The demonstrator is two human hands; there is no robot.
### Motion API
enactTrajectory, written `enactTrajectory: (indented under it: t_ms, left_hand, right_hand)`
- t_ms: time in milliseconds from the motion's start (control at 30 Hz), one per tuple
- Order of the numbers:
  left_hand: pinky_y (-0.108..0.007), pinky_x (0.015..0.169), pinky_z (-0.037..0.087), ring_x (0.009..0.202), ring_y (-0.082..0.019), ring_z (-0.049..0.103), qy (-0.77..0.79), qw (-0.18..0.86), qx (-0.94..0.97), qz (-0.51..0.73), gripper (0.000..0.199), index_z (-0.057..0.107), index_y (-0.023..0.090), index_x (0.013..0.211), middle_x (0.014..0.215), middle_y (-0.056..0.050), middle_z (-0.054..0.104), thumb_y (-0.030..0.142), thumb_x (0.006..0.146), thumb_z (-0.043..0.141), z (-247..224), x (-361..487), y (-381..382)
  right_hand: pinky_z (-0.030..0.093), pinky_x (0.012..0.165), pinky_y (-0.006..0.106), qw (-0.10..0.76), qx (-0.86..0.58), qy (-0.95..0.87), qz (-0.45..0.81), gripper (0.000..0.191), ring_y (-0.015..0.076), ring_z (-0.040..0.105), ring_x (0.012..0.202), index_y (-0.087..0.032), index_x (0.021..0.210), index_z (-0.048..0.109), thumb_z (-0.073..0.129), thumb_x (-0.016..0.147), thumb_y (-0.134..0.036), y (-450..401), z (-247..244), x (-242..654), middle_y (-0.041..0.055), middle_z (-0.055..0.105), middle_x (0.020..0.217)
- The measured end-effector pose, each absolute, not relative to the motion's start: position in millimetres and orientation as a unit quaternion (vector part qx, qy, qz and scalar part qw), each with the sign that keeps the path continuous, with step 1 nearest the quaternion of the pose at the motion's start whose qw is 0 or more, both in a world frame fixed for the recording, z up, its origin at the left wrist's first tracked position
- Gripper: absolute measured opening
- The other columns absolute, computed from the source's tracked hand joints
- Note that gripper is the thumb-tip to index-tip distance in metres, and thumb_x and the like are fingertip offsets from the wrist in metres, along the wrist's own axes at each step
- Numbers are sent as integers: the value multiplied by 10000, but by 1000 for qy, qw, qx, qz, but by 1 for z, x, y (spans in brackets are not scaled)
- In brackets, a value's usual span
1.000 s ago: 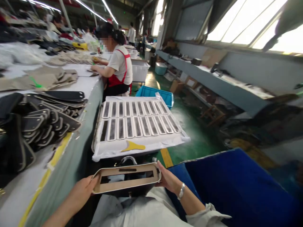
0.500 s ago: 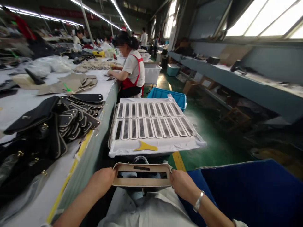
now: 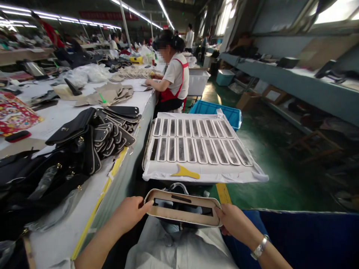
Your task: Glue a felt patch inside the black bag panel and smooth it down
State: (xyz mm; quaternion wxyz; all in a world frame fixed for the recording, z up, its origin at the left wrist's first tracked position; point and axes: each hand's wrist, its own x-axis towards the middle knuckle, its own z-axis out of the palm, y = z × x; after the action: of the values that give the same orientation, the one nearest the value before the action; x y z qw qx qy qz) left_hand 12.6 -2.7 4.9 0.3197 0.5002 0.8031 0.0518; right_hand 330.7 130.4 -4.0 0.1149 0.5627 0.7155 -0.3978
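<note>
Beige-faced bag held at both ends, over lap.
L hand pinches L end, thumb on rim; R hand grips R end. Bag is nearside of white-covered board w/ two rows of white-edged dk strips & yellow scraper; blk flaps piled on table, to L.

We can read no text, label, brand or number here. Toward eleven o'clock, far back, we make out faint marks along a red banner, too small and dim for us to read.
</note>
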Motion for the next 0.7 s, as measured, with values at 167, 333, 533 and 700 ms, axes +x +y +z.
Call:
enactTrajectory:
  t_ms: [167, 333, 533, 700]
  left_hand:
    - [-382, 705, 459, 777, -271, 659, 797, 216, 560, -64, 411, 632, 140, 729, 791, -151, 695, 273, 893, 279, 4, 20, 11]
    - [-416, 683, 468, 774, -302, 659, 784, 206, 579, -89, 390, 627, 114, 794, 795, -171, 688, 227, 898, 268, 2, 20, 12]
    - [-402, 704, 474, 790, -286, 662, 799, 202, 557, -99, 387, 624, 145, 749, 809, -153, 696, 238, 898, 279, 3, 19, 18]
    - [-431, 708, 469, 780, -299, 657, 798, 215, 555, -96, 335, 617, 158, 730, 786, -135, 688, 224, 866, 317, -2, 16, 17]
  right_hand:
    - [379, 466, 215, 131, 575, 723, -361, 356, 137, 590, 464, -157, 650, 483, 272, 915, -269, 121, 3, 325, 93, 642, 601]
    - [358, 476, 215, 129, 575, 734, -338, 355, 140, 591, 494, -140, 655, 517, 281, 909, -211, 115, 6, 323, 119, 646, 631]
    - [379, 546, 238, 162, 566, 757, -283, 382, 156, 596, 526, -100, 720, 602, 291, 916, -203, 120, 9, 319, 141, 656, 664]
    - [420, 616, 243, 178, 558, 761, -280, 411, 180, 624, 603, -84, 725, 643, 312, 927, -223, 118, 23, 318, 146, 655, 636]
